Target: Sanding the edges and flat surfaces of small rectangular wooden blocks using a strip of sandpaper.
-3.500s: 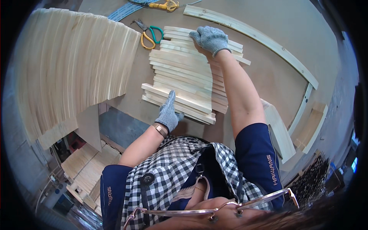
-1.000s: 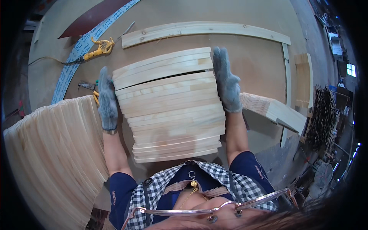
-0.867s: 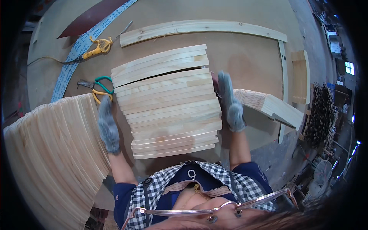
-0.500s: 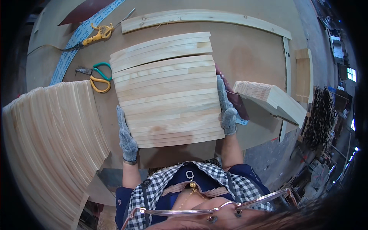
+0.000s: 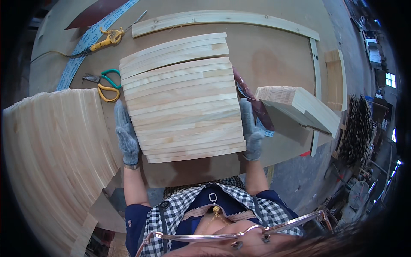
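Note:
In front of me, pale wooden slats [image 5: 184,98] lie side by side in a block, with a gap between the far few and the others. My left hand [image 5: 126,136], in a grey knit glove, lies along the block's left side with its fingers stretched out flat. Along the right side is my right hand [image 5: 251,130], gloved the same way, fingers straight and pointing away from me. Its palm faces the slat ends; whether it touches them I cannot tell. Beyond the left fingertips lie snips [image 5: 107,85] with one green and one yellow handle loop.
A big stack of slats [image 5: 55,158] stands at the left. Behind the snips lies a yellow soldering-iron-like tool [image 5: 107,39] with a cord. Wooden strips [image 5: 222,18] edge the far side; a tilted wooden block [image 5: 299,107] stands at the right, near dark red sheet material [image 5: 259,110].
My left hand has shifted left and away from me, opening a little from the slats' side. The right hand has slid slightly toward me. The slat block appears slightly farther left.

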`<state>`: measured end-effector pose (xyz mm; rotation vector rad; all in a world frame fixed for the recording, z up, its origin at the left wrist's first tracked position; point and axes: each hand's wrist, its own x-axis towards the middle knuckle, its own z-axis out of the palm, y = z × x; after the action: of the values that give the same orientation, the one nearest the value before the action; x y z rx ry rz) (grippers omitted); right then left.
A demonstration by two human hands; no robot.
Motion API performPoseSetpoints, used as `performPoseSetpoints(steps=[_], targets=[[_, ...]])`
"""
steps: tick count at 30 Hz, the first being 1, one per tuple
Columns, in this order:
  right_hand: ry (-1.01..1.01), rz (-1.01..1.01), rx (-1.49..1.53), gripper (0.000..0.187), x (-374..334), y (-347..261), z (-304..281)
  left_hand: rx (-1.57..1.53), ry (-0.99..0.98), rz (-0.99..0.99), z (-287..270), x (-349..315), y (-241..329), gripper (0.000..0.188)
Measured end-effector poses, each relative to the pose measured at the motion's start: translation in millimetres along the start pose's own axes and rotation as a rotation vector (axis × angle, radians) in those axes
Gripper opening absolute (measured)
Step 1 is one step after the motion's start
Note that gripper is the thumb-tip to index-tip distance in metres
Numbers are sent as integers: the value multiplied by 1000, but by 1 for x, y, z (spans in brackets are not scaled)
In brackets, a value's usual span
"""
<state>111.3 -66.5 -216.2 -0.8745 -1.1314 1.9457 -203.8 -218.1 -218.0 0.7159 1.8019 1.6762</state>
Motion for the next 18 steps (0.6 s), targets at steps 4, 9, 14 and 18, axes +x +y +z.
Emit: performPoseSetpoints(steps=[4, 9, 14, 18], targets=[[43, -35, -96, 104, -19, 28, -12, 57, -61, -29, 5, 8, -3, 77], [4, -31, -153, 100, -12, 18, -10, 136, -113, 0, 3, 6, 2, 77], [-95, -96, -147, 96, 41, -17, 14, -143, 27, -22, 13, 11, -3, 81], [-121, -1, 33, 98, 80, -12, 19, -206, 96, -42, 20, 37, -3, 83]])
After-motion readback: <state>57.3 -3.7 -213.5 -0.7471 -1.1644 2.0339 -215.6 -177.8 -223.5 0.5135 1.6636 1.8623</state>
